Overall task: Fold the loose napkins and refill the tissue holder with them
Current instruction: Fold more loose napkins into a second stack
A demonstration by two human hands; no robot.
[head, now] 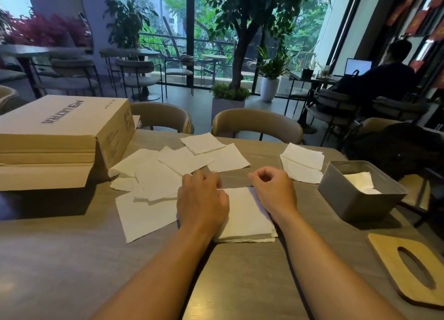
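Nearest the camera, both forearms reached forward over the surface [72, 259] to a folded stack of napkins [245, 214]; the left hand [203, 199] lay palm-down on the stack's left part, fingers loosely curled and gripping nothing that could be seen; the right hand [274, 187] rested at the stack's right edge in a loose fist, and whether it pinched a sheet I could not tell; the step in hand looked like pressing or squaring folded napkins. Left of and beyond the stack lay loose napkins [153, 183], still unfolded; right of the stack stood the grey tissue holder [355, 195], open, with some white tissue inside; its wooden slotted lid [406, 269] lay nearer, apart from it. Next would probably come lifting the stack whole, gripped at both sides, into the holder. Far left of the stack, a cardboard box [60, 132] read "N9 ULTRA".
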